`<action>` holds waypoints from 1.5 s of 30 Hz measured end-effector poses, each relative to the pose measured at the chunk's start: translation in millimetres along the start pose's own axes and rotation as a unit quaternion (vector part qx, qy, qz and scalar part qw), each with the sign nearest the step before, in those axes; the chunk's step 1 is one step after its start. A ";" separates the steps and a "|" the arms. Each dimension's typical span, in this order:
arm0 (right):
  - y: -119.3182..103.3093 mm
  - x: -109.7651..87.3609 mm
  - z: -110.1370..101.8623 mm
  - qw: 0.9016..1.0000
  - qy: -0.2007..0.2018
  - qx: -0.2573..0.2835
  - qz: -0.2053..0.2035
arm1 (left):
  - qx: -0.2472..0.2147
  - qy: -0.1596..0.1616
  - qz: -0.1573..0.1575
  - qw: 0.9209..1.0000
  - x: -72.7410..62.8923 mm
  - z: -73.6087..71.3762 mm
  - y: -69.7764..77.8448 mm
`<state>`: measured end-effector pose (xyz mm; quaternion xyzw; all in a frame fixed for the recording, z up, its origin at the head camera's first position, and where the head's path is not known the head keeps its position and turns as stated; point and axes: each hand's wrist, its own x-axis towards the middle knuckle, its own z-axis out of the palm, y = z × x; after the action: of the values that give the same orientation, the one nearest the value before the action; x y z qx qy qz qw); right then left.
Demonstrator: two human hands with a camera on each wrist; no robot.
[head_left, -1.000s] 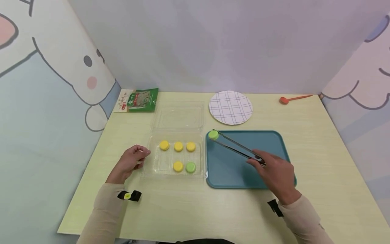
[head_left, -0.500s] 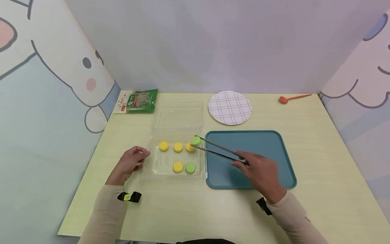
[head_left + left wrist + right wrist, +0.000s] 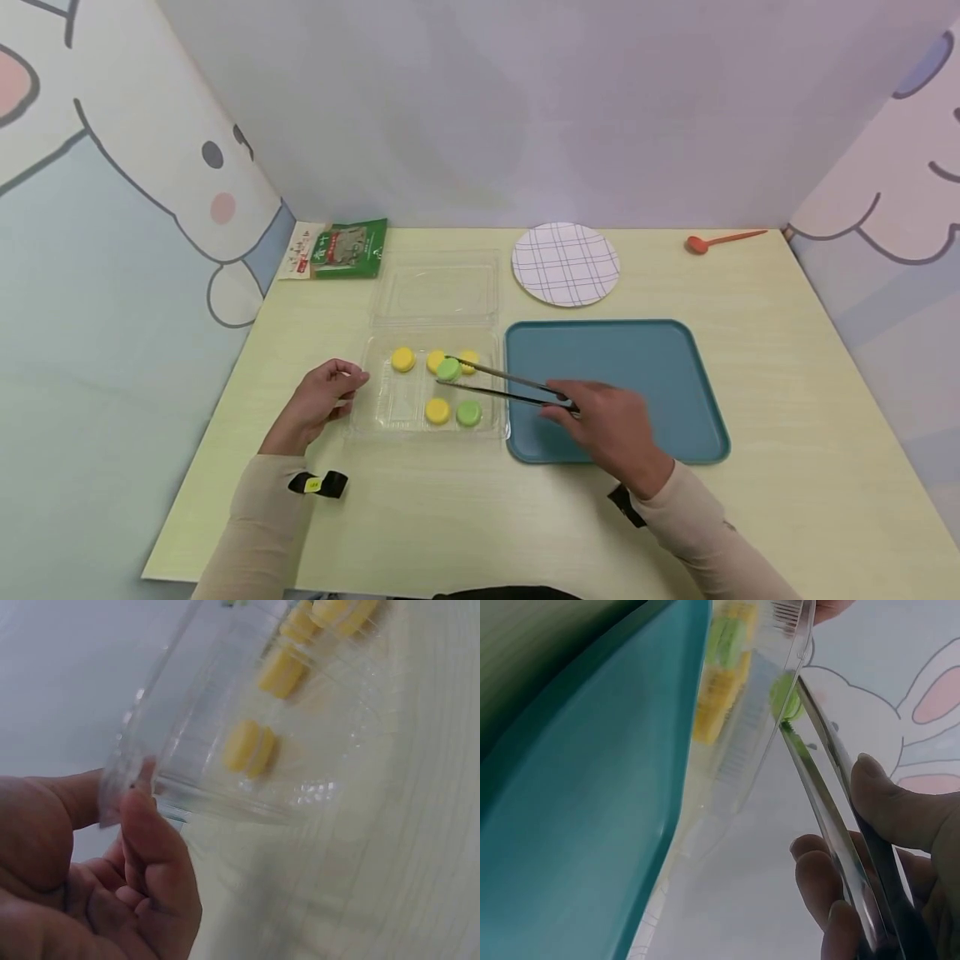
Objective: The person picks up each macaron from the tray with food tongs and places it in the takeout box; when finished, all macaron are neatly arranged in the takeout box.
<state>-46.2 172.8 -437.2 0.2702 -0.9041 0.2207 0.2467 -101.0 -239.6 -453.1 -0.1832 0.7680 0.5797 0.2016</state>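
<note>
My right hand (image 3: 617,425) grips a pair of metal tongs (image 3: 821,802), thumb on one arm and fingers on the other. Between the tong tips is a green macaron (image 3: 448,370), held over the clear plastic container (image 3: 375,421). Inside the container sit several yellow macarons (image 3: 402,360) and another green macaron (image 3: 468,413); the carried one partly hides a yellow one behind it. At the container's left side, my left hand (image 3: 324,398) pinches its rim between thumb and fingers, as the left wrist view shows. The container's clear lid (image 3: 437,287) lies folded back.
To the container's right lies a blue tray (image 3: 637,358), partly under my right hand. Behind it is a round checked plate (image 3: 566,264). A red spoon (image 3: 697,244) lies at the back right, a green food packet (image 3: 352,248) at the back left. Walls border the table.
My right hand has moved left with the tongs, carrying the green macaron from over the tray's corner to above the middle of the container. My left hand has stayed at the rim.
</note>
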 end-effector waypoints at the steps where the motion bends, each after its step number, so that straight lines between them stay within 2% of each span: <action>1: -1.3 0.7 0.7 1.000 -0.007 0.000 -0.001 | -0.001 -0.001 -0.001 1.000 -0.2 0.2 0.2; 7: -10.3 5.9 4.1 0.999 -0.042 -0.004 -0.010 | -0.007 -0.002 -0.003 1.000 -1.1 1.3 1.9; 19: -29.7 17.6 23.0 0.996 -0.071 0.006 -0.045 | -0.011 -0.006 -0.001 1.000 0.0 0.4 1.1; 25: -39.7 23.8 33.0 0.996 -0.069 0.016 -0.057 | -0.015 -0.007 0.001 1.000 0.4 0.7 0.3; 33: -47.5 29.0 48.3 0.994 -0.073 -0.002 -0.080 | -0.016 -0.007 0.000 1.000 -0.2 1.7 -0.4; 45: -52.3 31.9 51.0 0.993 -0.066 -0.024 -0.092 | -0.013 -0.006 0.000 1.000 0.6 0.5 -0.6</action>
<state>-55.0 93.9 -445.1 0.3600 -0.8949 0.1569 0.2120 -101.1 -239.3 -454.0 -0.1824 0.7589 0.5908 0.2044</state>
